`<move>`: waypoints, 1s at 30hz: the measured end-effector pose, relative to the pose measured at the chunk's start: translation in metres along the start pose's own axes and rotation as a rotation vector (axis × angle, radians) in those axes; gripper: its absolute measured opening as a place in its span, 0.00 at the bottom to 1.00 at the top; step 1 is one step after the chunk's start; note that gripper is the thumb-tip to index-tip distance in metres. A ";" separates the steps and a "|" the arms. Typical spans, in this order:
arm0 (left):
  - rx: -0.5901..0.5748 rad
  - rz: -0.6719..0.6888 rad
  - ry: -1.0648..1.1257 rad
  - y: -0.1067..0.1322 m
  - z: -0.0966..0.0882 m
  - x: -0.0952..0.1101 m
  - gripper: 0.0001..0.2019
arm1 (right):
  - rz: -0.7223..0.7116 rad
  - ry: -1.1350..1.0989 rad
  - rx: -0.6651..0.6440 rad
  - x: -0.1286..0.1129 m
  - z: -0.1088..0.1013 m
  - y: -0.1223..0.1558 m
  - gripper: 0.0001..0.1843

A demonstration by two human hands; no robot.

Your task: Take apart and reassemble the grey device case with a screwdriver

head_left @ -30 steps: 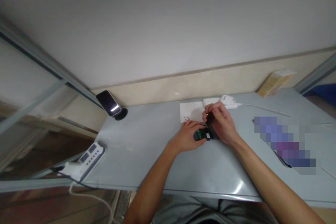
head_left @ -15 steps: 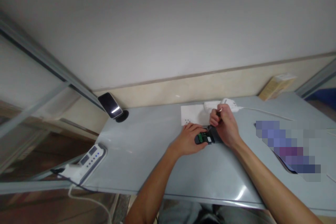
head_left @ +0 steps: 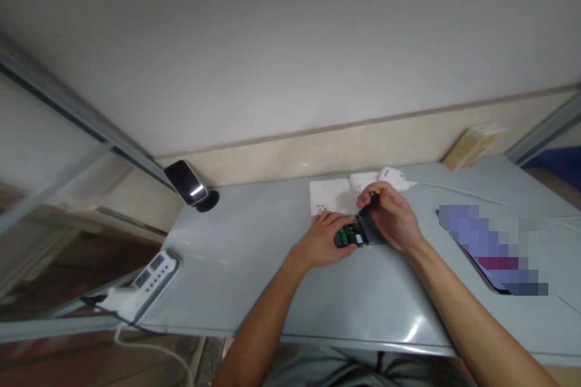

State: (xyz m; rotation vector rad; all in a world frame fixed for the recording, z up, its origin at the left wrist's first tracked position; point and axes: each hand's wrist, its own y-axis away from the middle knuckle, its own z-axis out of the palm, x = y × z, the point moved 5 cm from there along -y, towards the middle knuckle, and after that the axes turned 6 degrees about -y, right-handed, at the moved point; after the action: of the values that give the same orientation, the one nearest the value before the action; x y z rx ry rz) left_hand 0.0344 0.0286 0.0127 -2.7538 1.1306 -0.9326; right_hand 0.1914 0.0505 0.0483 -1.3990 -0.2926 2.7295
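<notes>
My left hand (head_left: pixel 320 242) is closed on a small black device with a bare green circuit board (head_left: pixel 347 234), thumb at its near edge and fingers over the far one. In my right hand (head_left: pixel 399 221) is a screwdriver (head_left: pixel 373 199) with a yellow and black handle, its shaft slanting down to the board. A dark flat piece (head_left: pixel 373 231) lies against the device's right side, partly under my right hand. Behind my hands a white sheet of paper (head_left: pixel 333 193) carries several tiny dark bits (head_left: pixel 321 206), perhaps screws.
A white power strip (head_left: pixel 394 179) with a cord is at the back. On the right lies a tablet-like device (head_left: pixel 488 254), its screen blurred out. A phone on a stand (head_left: pixel 186 182), another power strip (head_left: pixel 157 281) and a yellow box (head_left: pixel 474 146) stand around the grey table (head_left: pixel 213 278).
My right hand has turned and opened slightly around the screwdriver, so its yellow and black handle now shows. My left hand keeps its hold on the device. The view has shifted a little.
</notes>
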 end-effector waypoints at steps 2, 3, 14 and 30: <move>-0.001 -0.001 0.000 0.000 0.001 -0.001 0.23 | 0.008 -0.044 0.011 0.001 0.002 -0.001 0.17; -0.003 -0.004 0.000 0.000 0.001 -0.001 0.23 | 0.007 -0.058 0.017 0.001 0.003 -0.002 0.17; -0.027 -0.021 -0.020 -0.001 -0.001 0.002 0.21 | 0.024 -0.051 0.027 -0.007 0.011 0.002 0.17; -0.021 -0.012 -0.025 -0.001 -0.001 0.001 0.22 | -0.004 -0.070 0.061 0.001 0.013 0.003 0.18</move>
State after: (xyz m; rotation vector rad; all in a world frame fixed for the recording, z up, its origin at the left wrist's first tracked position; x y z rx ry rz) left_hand 0.0350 0.0288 0.0140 -2.7834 1.1277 -0.8906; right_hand 0.1803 0.0454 0.0543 -1.2885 -0.2132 2.7635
